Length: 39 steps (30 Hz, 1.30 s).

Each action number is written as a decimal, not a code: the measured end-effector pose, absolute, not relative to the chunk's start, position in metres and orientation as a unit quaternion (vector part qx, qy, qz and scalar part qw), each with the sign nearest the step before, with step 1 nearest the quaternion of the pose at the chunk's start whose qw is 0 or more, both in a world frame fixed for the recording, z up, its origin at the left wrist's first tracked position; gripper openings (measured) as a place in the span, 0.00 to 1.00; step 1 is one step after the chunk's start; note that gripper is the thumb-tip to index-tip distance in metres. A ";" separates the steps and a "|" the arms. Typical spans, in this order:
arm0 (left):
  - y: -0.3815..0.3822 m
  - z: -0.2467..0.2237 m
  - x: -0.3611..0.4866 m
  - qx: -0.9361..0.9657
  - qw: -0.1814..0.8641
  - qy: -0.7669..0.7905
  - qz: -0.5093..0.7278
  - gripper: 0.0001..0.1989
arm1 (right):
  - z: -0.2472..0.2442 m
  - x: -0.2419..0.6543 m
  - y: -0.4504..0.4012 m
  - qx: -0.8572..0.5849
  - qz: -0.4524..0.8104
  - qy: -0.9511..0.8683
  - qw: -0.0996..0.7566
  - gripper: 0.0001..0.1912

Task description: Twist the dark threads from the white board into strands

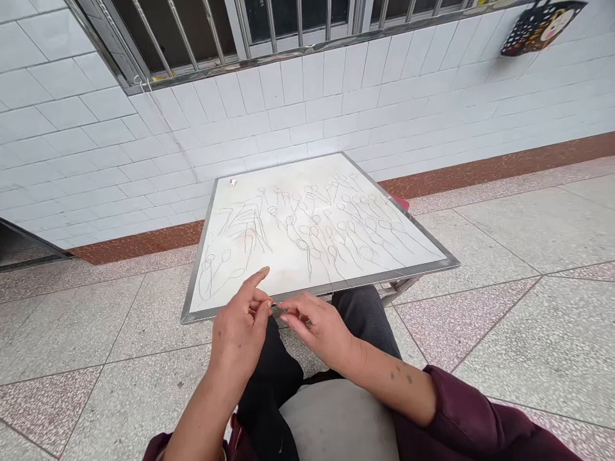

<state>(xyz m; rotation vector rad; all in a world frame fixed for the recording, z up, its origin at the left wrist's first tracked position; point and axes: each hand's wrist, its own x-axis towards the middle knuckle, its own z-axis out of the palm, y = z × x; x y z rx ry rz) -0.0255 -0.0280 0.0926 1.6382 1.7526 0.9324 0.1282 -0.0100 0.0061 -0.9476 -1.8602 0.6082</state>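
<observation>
Near the front edge of a white table [283,274], my left hand [239,330] and my right hand [321,325] almost meet at the fingertips. Between them runs a thin piece of wire [277,305], pinched by both; its far ends are hidden by the fingers. The left index finger points out over the tabletop while the thumb and other fingers close on the wire. Spread across the tabletop lie many thin looped wires [309,261], each a round loop with a long tail. Bent wires [254,227] without clear loops lie on the left half.
A small red-and-white object [233,183] sits at the table's back left corner. Behind stand a white tiled wall [307,115] and a barred window [298,25]. A dotted bag [541,29] hangs upper right. My knees [368,314] are under the front edge.
</observation>
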 end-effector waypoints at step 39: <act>0.001 0.051 -0.030 0.676 0.210 0.665 0.240 0.24 | -0.040 0.134 0.020 -0.380 0.454 -0.646 0.482 0.11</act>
